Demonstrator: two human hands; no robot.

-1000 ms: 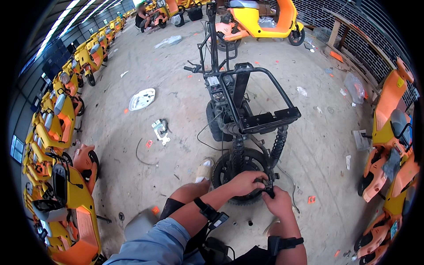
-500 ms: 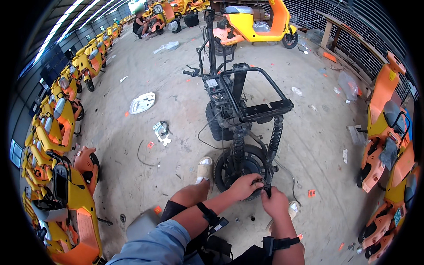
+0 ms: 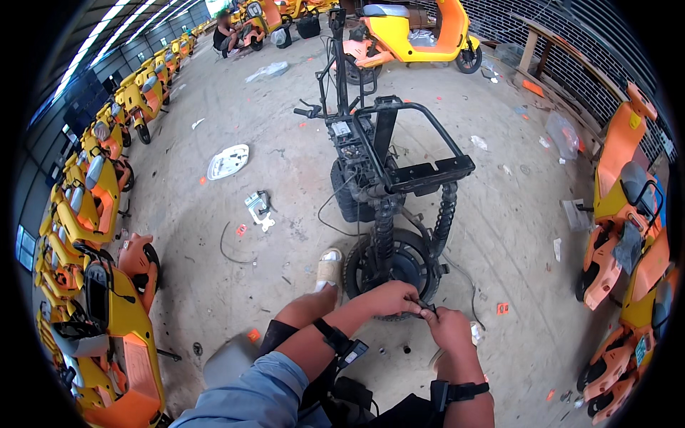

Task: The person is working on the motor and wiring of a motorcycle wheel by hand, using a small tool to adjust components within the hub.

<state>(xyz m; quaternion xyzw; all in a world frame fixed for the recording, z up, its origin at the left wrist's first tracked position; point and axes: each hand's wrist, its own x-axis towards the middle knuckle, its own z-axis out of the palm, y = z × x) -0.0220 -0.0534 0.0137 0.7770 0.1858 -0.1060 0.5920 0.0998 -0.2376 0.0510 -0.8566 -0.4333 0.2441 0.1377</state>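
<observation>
Fingers closed, my left hand (image 3: 393, 297) and my right hand (image 3: 449, 328) meet just in front of the rear wheel (image 3: 354, 265). Between them is a small dark part (image 3: 427, 308), gripped from both sides; its kind is too small to make out. Behind the hands stands a stripped black scooter frame (image 3: 378, 153). It has a rear rack loop (image 3: 437, 176) and two coil-spring shock absorbers (image 3: 447, 214) above the wheel. A loose black cable (image 3: 472, 285) runs down to the floor at the right of the wheel.
Yellow-orange scooters line the left (image 3: 93, 207) and right (image 3: 617, 207) sides; one stands at the back (image 3: 421, 43). A white panel (image 3: 228, 162) and a metal bracket (image 3: 260, 210) lie on the concrete floor. Far left, another person (image 3: 226, 36) sits near a scooter.
Both hands have shifted slightly, and the dark part between them has turned. The left forearm has risen a little. The scooter frame stands where it was.
</observation>
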